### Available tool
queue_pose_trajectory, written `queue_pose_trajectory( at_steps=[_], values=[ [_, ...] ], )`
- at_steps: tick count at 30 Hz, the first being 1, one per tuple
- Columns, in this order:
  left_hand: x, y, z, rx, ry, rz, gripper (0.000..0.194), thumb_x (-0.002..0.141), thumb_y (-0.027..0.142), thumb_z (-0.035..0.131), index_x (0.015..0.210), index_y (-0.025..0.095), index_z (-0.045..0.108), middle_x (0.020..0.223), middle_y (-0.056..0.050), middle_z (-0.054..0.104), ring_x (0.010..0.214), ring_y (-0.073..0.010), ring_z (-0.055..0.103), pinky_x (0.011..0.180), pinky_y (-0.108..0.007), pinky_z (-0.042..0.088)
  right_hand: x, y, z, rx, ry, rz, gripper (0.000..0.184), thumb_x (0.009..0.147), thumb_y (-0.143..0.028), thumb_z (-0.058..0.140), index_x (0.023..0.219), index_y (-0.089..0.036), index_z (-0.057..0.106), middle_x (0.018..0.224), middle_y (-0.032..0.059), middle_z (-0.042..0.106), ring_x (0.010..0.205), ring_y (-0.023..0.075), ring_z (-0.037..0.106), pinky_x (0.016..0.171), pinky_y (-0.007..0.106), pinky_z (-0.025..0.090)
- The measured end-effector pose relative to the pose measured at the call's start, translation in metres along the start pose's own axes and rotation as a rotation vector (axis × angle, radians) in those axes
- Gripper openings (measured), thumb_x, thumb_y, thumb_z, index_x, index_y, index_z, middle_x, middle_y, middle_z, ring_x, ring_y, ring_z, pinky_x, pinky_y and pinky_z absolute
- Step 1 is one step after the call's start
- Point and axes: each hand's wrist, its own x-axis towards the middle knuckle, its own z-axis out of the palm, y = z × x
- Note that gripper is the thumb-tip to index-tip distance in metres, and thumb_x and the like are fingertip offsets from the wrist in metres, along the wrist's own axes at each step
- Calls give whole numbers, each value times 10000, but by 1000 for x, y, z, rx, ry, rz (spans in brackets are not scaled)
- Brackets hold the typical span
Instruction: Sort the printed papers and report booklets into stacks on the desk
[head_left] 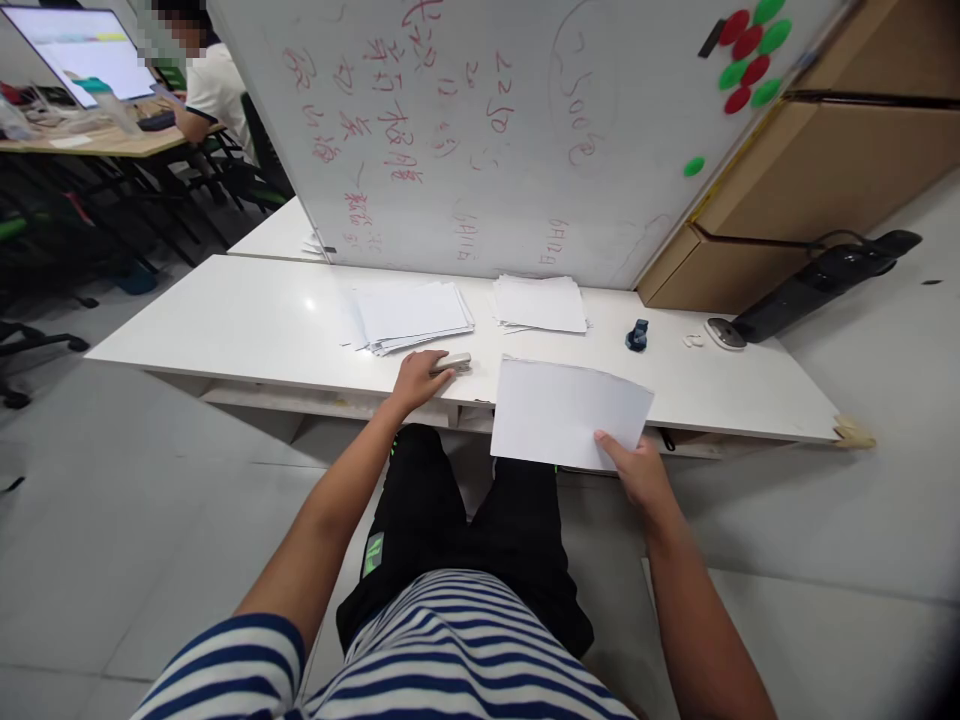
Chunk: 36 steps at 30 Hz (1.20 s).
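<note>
My left hand (421,382) is closed around the back part of a pale grey stapler (454,363) on the white table, near its front edge. My right hand (640,470) pinches the lower right corner of a white sheet of paper (566,410), thumb on top and fingers hidden beneath. That paper hangs out over the table's front edge, above my lap; I cannot tell how many sheets it is. Behind the stapler lies a loose paper stack (409,315) with uneven edges. A second paper stack (541,303) lies to its right, close to the whiteboard.
A whiteboard (510,200) with red writing and magnets stands along the table's back. On the right of the white table (225,310) are a dark blue object (637,336), a mouse-like device (725,334) and cardboard boxes (817,180). A seated person (221,90) works at a far desk.
</note>
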Motion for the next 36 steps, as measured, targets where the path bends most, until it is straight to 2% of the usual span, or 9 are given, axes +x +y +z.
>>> queue_pose_trajectory(
  at_steps=[3,6,11,24,31,36],
  values=[
    [4,-3,0,-56,9,-11,325,849,428,581,1094,229,661,1078,-50,699,1020,-247,606,934,-371,431,0,2,-2,28,26,4,432,662,-463,750,938,-135,702,917,101,747,832,260,700,736,355,564],
    [7,-2,-4,-113,-7,-8,269,833,391,599,1036,233,676,1039,-29,710,974,-232,616,885,-350,444,1,5,-2,33,12,7,448,658,-471,761,956,-141,698,926,97,747,830,253,701,743,353,565],
    [5,1,-8,-149,-3,-19,265,820,378,607,1035,240,678,1052,-24,710,977,-236,615,892,-356,440,0,4,-4,17,-3,-17,453,666,-483,761,972,-156,696,950,91,746,861,253,699,767,348,560],
    [5,2,-6,-136,-3,-72,287,805,384,607,1040,233,675,1050,-29,703,976,-246,609,920,-364,431,-4,0,5,-123,-30,40,397,699,-454,715,957,-154,693,961,97,741,867,269,701,730,348,563],
    [5,6,-10,-112,-51,-85,262,823,381,573,1023,238,666,1056,-26,700,980,-248,595,902,-357,426,-3,3,10,-120,-5,24,371,698,-440,707,933,-154,688,927,90,741,854,264,698,727,347,560],
    [5,5,-9,-106,-42,-87,248,823,374,583,1017,239,660,1025,-19,700,958,-247,596,913,-362,415,-4,3,14,-117,1,41,378,695,-439,708,939,-151,684,922,95,739,841,263,698,728,354,561]
  ],
)
